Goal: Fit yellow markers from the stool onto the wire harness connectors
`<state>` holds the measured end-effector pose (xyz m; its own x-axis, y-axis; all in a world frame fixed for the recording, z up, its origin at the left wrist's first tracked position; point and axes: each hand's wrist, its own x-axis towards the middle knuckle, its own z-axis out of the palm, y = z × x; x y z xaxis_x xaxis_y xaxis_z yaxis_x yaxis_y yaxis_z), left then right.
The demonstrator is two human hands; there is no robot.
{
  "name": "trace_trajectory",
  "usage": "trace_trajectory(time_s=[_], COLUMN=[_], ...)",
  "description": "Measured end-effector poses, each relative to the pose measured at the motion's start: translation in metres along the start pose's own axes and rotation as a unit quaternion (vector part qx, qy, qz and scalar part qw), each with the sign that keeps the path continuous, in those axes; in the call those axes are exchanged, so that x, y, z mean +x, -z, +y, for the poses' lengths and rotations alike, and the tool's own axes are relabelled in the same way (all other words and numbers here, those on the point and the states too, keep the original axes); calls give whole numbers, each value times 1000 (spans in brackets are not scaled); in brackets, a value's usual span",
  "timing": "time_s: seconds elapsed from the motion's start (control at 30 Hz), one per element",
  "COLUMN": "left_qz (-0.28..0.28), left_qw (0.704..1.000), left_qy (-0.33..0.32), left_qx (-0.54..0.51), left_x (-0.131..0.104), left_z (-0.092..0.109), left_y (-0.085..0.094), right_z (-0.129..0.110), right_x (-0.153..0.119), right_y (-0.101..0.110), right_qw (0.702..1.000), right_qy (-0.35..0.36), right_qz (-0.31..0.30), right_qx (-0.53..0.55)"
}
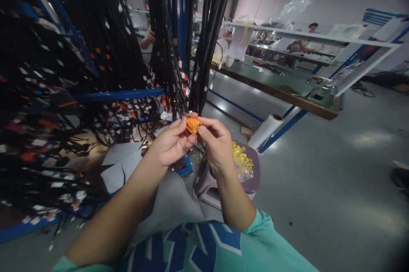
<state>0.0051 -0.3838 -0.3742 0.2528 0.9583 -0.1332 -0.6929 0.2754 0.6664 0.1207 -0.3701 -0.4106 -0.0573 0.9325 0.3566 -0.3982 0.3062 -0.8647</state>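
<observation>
- Holding the orange connector point(193, 124) near mid-frame, left hand point(172, 142) and right hand point(217, 144) each have the grip clamped on it.
- Apparently working at its socketed face.
- Next probably calls for steady left support, careful right pressure.

Big blue letters point(179, 242) cross your shirt point(265, 248) at bottom centre, unreadable. White tags point(40, 143) at left are too blurred.
</observation>
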Motion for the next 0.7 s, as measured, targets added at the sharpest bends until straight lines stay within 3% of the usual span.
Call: trace_trajectory(time_s=[0.37, 0.7], left_qz=[14, 15], left_qw=[1000, 1000], left_qy=[4, 12], left_qx=[2, 4], left_x=[-1, -2], left_z=[0, 0], left_y=[-9, -10], right_z=[-4, -6], right_x=[-1, -3], right_y=[-7, -1], right_qw=[999, 1000], right_qy=[2, -1], right_qz=[40, 23], right_qx=[22, 0])
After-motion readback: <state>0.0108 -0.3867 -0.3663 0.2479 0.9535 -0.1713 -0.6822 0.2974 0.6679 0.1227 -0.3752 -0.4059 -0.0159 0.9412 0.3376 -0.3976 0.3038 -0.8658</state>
